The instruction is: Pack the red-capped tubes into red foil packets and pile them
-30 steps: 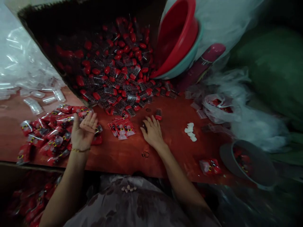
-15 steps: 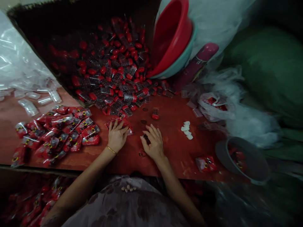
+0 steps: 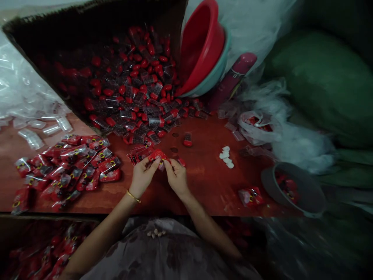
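Both hands meet over the red table (image 3: 204,186), each pinching one side of a small red printed packet (image 3: 157,154). My left hand (image 3: 143,175), with a gold bangle at the wrist, has its thumb and fingers closed on the packet's left edge. My right hand (image 3: 177,178) grips its right edge. Something small and red shows beside the right fingers, too covered to identify. Several flat red packets (image 3: 140,154) lie just behind my left hand. A small clear container with a red end (image 3: 188,139) stands apart, behind my right hand.
A tipped carton (image 3: 43,74) spills red-capped containers (image 3: 142,93). Filled red packets (image 3: 70,163) are heaped left. A red basin (image 3: 201,46), purple flask (image 3: 233,79), white discs (image 3: 226,157), plastic bag (image 3: 256,128) and grey tub (image 3: 311,202) stand right.
My hands have come together from lying apart on the table. A red packet is now lifted between them. The view has shifted slightly.
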Motion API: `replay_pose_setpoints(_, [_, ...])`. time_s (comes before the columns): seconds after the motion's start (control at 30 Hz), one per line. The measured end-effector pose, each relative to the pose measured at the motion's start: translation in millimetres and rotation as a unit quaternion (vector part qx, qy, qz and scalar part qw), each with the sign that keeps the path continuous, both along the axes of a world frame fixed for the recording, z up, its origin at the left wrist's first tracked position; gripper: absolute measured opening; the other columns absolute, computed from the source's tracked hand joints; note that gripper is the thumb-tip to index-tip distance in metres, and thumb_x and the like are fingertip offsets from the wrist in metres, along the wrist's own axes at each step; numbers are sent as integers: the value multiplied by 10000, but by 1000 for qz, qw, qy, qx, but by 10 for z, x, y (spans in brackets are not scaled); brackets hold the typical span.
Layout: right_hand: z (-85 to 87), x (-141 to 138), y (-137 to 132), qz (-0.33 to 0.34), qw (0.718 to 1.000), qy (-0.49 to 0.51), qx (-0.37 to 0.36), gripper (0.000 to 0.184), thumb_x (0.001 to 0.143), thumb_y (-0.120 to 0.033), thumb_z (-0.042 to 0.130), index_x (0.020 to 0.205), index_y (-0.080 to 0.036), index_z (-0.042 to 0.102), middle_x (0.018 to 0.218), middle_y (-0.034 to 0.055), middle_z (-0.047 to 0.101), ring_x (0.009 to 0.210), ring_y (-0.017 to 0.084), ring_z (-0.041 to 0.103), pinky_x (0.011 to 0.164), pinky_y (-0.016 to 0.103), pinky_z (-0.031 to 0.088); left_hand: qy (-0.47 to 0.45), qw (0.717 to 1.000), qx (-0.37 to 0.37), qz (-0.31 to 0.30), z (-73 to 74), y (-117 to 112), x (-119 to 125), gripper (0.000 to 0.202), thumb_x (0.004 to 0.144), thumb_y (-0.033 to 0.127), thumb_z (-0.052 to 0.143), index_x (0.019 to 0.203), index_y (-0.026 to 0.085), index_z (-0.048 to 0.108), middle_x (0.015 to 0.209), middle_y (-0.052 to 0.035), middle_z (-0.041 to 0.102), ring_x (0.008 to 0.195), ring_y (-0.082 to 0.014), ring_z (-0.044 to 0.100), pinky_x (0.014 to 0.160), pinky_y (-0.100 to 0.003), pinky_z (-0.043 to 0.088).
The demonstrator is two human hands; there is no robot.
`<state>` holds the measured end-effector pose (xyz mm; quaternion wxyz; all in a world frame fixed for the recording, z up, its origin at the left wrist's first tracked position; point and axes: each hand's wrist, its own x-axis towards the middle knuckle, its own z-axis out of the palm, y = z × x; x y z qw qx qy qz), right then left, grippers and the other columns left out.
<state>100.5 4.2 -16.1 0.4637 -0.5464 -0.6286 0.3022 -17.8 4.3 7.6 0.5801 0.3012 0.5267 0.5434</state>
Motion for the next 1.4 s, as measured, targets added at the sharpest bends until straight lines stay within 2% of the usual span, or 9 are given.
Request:
replay_pose_setpoints(0.13, [-11, 21, -62, -9, 999, -42, 16, 326, 902, -342, 399, 617, -210, 486, 531, -28, 483, 498, 110, 432, 503, 226, 325, -99, 992, -73, -4, 19, -46, 67, 325, 470, 326, 832, 703, 134, 710, 693, -24, 697, 611, -115, 599, 617, -237, 490])
replay_pose_setpoints(0.37, [-16, -28, -98, 14, 998, -66, 19, 284, 936, -305, 328, 866, -195, 580, 754, 37, 632, 690, 149, 574, 648, 246, 431, -144, 983, -109, 39, 22, -104, 38, 320, 466, 297, 843, 693, 136, 686, 698, -11, 695, 599, -106, 613, 591, -225, 492])
replay_pose_setpoints(0.5, [-27, 146, -53, -32, 973, -230, 7, 374, 918, -398, 368, 1109, -147, 569, 976, 130, 612, 885, 236, 569, 768, 343, 437, -133, 984, -95, 69, 67, -21, -34, 348, 458, 297, 849, 706, 128, 674, 681, -5, 688, 597, -99, 614, 575, -205, 478])
replay_pose_setpoints(0.6, [-123, 370, -66, -89, 933, -347, -17, 456, 841, -499, 492, 1103, -141, 598, 1003, 150, 571, 891, 277, 539, 762, 392, 425, -123, 986, -94, 62, 96, 20, -16, 359, 430, 315, 856, 649, 119, 649, 624, 5, 663, 560, -87, 594, 562, -200, 466])
replay_pose_setpoints(0.73, [-243, 586, -215, -58, 935, -350, 12, 384, 841, -413, 522, 1130, -167, 578, 1085, 118, 542, 988, 250, 511, 832, 376, 405, -118, 985, -120, 41, 87, 36, 75, 415, 361, 360, 865, 570, 118, 600, 576, 17, 631, 522, -75, 561, 547, -201, 450])
replay_pose_setpoints(0.83, [-257, 604, -308, -97, 921, -378, -7, 568, 784, -516, 563, 1206, -138, 520, 1154, 144, 534, 1034, 285, 487, 820, 392, 387, -115, 983, -142, 35, 57, 46, 125, 441, 334, 371, 866, 569, 121, 589, 578, 19, 627, 535, -79, 563, 563, -211, 451])
replay_pose_setpoints(1.07, [-220, 532, -274, -86, 876, -472, -53, 376, 880, -303, 446, 1203, -128, 532, 928, 120, 638, 850, 251, 531, 760, 361, 331, -107, 980, -162, 38, -6, 59, 57, 459, 350, 412, 857, 608, 135, 597, 577, 37, 607, 511, -79, 542, 595, -251, 469])
replay_pose_setpoints(1.27, [-127, 403, -149, -127, 874, -464, -76, 722, 793, -618, 472, 1247, -57, 453, 1015, 180, 600, 891, 311, 550, 756, 386, 340, -105, 981, -161, 37, -93, 35, 47, 443, 400, 430, 846, 640, 137, 615, 609, 23, 627, 527, -77, 552, 589, -238, 459])
replay_pose_setpoints(1.4, [-133, 368, 37, -120, 864, -478, -102, 474, 868, -427, 449, 1181, -74, 501, 979, 177, 596, 812, 276, 586, 718, 371, 355, -116, 977, -179, 22, -89, 34, 59, 454, 410, 445, 840, 669, 140, 626, 636, 10, 651, 544, -95, 581, 573, -242, 462])
